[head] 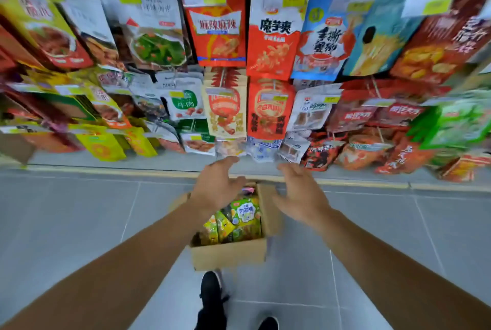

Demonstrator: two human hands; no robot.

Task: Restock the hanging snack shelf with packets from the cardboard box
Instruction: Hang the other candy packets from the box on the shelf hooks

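An open cardboard box [228, 254] stands on the grey tiled floor below the shelf, holding green and yellow snack packets [241, 219]. The hanging snack shelf [239, 64] fills the upper half of the view with rows of coloured packets on hooks. My left hand [216, 183] reaches forward above the box's left side, fingers spread and empty. Above the box's right flap, my right hand [299, 191] is stretched out too, fingers relaxed and holding nothing. Both hands hover between the box and the lowest row of packets.
A yellow strip [106, 170] runs along the shelf's base where it meets the floor. My black shoes [211, 287] stand just behind the box. Grey floor tiles [79, 210] extend to the left and right of the box.
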